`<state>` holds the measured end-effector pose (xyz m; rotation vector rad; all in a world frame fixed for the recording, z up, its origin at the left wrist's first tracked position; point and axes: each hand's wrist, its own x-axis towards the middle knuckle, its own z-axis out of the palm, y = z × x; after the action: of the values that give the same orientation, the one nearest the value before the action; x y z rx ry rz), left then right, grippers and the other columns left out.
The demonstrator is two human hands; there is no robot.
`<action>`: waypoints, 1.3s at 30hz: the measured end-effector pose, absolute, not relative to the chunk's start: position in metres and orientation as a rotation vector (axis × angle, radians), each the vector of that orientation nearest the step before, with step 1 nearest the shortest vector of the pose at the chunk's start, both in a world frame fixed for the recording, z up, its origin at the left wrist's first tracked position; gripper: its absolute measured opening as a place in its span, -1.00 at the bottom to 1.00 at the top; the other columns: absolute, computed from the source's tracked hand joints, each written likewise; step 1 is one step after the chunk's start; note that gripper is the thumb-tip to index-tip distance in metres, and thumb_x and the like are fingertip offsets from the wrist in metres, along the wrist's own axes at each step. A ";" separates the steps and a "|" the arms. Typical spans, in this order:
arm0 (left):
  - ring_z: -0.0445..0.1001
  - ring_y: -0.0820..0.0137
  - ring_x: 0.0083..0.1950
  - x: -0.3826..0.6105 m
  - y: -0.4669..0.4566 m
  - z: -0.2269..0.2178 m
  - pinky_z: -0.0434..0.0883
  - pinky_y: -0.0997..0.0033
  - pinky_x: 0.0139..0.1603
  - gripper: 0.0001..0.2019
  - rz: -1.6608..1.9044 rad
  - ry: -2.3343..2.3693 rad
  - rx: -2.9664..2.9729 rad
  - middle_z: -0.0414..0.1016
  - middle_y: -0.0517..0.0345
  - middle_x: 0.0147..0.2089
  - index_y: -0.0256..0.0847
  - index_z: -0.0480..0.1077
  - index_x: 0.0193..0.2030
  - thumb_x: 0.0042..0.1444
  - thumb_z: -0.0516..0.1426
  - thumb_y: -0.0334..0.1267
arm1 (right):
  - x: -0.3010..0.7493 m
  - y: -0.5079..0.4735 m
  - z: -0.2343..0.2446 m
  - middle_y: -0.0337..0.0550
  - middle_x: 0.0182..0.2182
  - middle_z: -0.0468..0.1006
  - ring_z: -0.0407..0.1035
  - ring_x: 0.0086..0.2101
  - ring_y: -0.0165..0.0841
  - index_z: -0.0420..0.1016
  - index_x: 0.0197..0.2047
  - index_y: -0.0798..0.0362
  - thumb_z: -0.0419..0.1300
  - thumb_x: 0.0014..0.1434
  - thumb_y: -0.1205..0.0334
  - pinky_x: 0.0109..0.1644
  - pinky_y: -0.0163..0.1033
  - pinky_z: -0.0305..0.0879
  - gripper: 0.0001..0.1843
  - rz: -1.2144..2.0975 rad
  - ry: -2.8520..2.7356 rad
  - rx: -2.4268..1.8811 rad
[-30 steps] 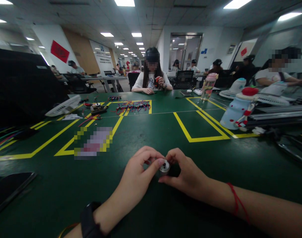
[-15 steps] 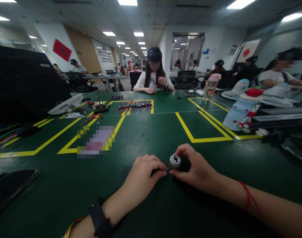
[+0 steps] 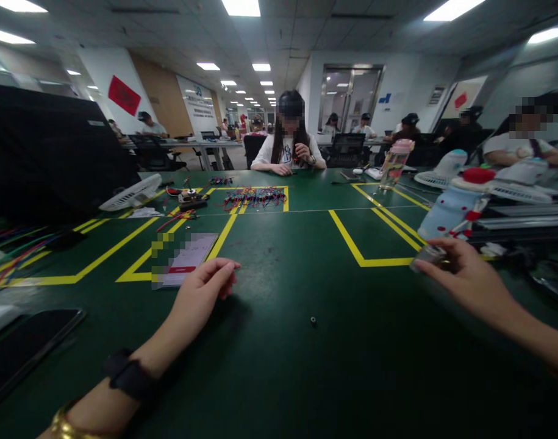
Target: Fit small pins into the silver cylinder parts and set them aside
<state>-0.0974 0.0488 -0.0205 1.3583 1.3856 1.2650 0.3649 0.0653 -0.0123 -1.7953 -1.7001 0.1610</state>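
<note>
My right hand (image 3: 466, 274) is closed on a small cylindrical metal motor (image 3: 425, 256), gripped between thumb and fingers and blurred by motion. It is held at the right, in front of the blue bottle (image 3: 450, 210). My left hand (image 3: 208, 280) is at the lower right edge of a phone (image 3: 187, 259) with a lit screen, its fingers curled in and the thumb along the index finger. Nothing shows in it; whether it touches the phone I cannot tell. A tiny metal ring-shaped part (image 3: 313, 319) lies on the green table (image 3: 279, 378) between my hands.
Tangled red and blue wires (image 3: 255, 197) lie farther back, near a small wired assembly (image 3: 189, 198). A white fan (image 3: 130, 192) lies at the left. A dark tablet-like device (image 3: 32, 347) lies front left. A pink-lidded bottle (image 3: 396, 164) stands back right. A person (image 3: 288, 146) sits opposite.
My right hand has carried the motor away to the right. The left hand has drawn left to the phone. The tiny ring-shaped part now shows where the motor was.
</note>
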 end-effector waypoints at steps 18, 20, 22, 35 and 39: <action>0.34 0.45 -0.49 -0.099 0.050 -0.029 0.24 0.48 -0.50 -0.79 1.165 1.496 1.463 0.38 0.28 -0.45 -0.16 0.39 -0.20 0.15 0.12 -0.08 | 0.265 0.034 -0.013 -0.14 0.01 0.41 0.29 0.00 -0.33 0.43 0.05 -0.10 0.10 0.20 -0.04 0.08 -0.13 0.26 -0.61 0.285 -2.419 -1.319; 0.34 0.44 -0.48 -0.100 0.049 -0.029 0.26 0.47 -0.48 -0.79 1.149 1.500 1.483 0.39 0.28 -0.45 -0.16 0.40 -0.20 0.15 0.12 -0.08 | 0.224 0.030 -0.018 -0.18 0.00 0.41 0.27 -0.01 -0.34 0.47 0.03 -0.14 0.14 0.17 -0.05 0.06 -0.16 0.26 -0.61 0.467 -2.463 -1.198; 0.34 0.44 -0.47 -0.099 0.049 -0.029 0.27 0.47 -0.46 -0.79 1.140 1.500 1.500 0.38 0.28 -0.45 -0.16 0.40 -0.21 0.15 0.12 -0.08 | 0.198 0.029 -0.020 -0.19 -0.05 0.43 0.26 -0.05 -0.34 0.53 -0.07 -0.15 0.16 0.16 -0.03 0.04 -0.15 0.25 -0.69 0.520 -2.489 -1.122; 0.34 0.44 -0.47 -0.098 0.050 -0.028 0.26 0.47 -0.46 -0.76 1.150 1.524 1.424 0.38 0.28 -0.45 -0.17 0.42 -0.21 0.13 0.13 -0.04 | 0.438 0.073 0.024 -0.04 -0.14 0.52 0.38 -0.21 -0.20 0.52 -0.12 -0.04 0.07 0.09 -0.15 -0.19 -0.13 0.24 -0.54 -0.381 -1.810 -2.151; 0.34 0.43 -0.47 -0.097 0.048 -0.027 0.26 0.46 -0.46 -0.76 1.164 1.519 1.399 0.39 0.28 -0.45 -0.18 0.43 -0.22 0.12 0.14 -0.06 | 0.481 0.075 0.020 -0.08 -0.22 0.56 0.39 -0.34 -0.25 0.54 -0.12 -0.10 0.13 0.02 -0.17 -0.27 -0.18 0.22 -0.54 -0.110 -1.676 -2.410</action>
<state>-0.0973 0.0483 -0.0269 1.3988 1.5188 1.1636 0.4810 0.0754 0.0198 -2.4098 -1.6763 -0.1104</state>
